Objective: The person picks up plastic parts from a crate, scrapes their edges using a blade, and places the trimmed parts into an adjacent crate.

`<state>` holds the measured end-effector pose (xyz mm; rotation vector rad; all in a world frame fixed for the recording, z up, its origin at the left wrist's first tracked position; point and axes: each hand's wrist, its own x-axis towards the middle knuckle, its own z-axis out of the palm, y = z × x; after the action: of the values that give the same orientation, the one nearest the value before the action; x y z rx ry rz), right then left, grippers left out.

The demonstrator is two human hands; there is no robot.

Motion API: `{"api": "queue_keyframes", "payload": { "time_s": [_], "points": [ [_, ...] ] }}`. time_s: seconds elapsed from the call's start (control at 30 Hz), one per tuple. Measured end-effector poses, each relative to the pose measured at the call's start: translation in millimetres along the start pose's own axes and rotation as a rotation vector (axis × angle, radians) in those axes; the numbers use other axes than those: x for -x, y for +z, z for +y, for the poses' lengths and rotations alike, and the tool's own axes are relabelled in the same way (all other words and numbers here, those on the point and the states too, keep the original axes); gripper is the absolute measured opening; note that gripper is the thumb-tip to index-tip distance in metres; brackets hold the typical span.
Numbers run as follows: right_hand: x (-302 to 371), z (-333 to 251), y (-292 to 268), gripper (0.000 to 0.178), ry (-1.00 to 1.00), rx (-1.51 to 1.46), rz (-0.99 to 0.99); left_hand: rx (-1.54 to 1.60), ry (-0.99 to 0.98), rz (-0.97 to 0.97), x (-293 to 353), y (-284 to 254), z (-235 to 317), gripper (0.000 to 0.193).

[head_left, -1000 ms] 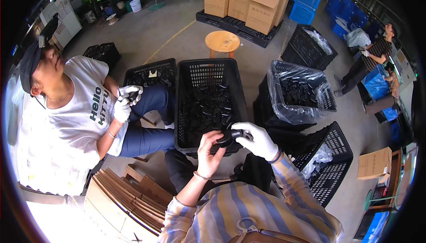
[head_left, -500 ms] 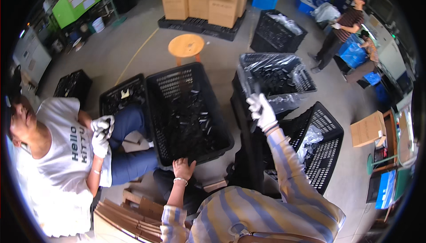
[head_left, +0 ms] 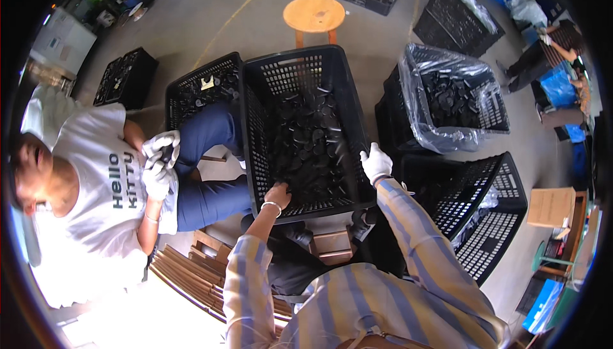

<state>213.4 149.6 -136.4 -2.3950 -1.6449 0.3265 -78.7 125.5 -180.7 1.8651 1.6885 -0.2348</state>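
In front of me stands a large black plastic crate [head_left: 300,212] with slotted walls, partly filled with small black plastic parts [head_left: 313,138], many with rounded ends. My left hand [head_left: 277,194], bare with a bracelet at the wrist, reaches over the near left part of the crate. Its fingers are curled down at the parts; what they hold, if anything, is hidden. My right hand [head_left: 377,164], in a white glove, is at the crate's right rim, its fingers bent over the edge. Right of it, a crate lined with clear plastic [head_left: 408,94] holds more black parts.
At left a seated person [head_left: 96,164] in white gloves holds a small dark part. Near that person's knee is another crate [head_left: 204,68] of parts. Tilted crates [head_left: 491,221] lie at right. A round wooden stool [head_left: 314,14] stands beyond; flattened cardboard [head_left: 191,279] lies lower left.
My right hand has come back from the lined crate to the big crate's right rim. My left hand has gone from the near rim inward over the parts. The view has shifted.
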Motion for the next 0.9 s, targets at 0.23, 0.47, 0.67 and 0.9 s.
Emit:
{"api": "queue_keyframes", "payload": {
  "time_s": [0.23, 0.47, 0.67, 0.9],
  "points": [
    [8, -10, 0, 0.031, 0.025, -0.072, -0.054, -0.693, 0.055, 0.022, -87, 106, -15, 0.030],
    [4, 0, -3, 0.026, 0.022, -0.080, -0.018, -0.177, 0.064, -0.025, -103, 73, 4, 0.042],
    [1, 1, -5, 0.029, 0.073, -0.048, -0.067, 1.846, 0.080, -0.120, -43, -21, 41, 0.036],
    [-11, 4, -17, 0.045, -0.230, 0.129, -0.097, 2.083, 0.443, -0.001, 92, -81, 88, 0.050]
  ]
}}
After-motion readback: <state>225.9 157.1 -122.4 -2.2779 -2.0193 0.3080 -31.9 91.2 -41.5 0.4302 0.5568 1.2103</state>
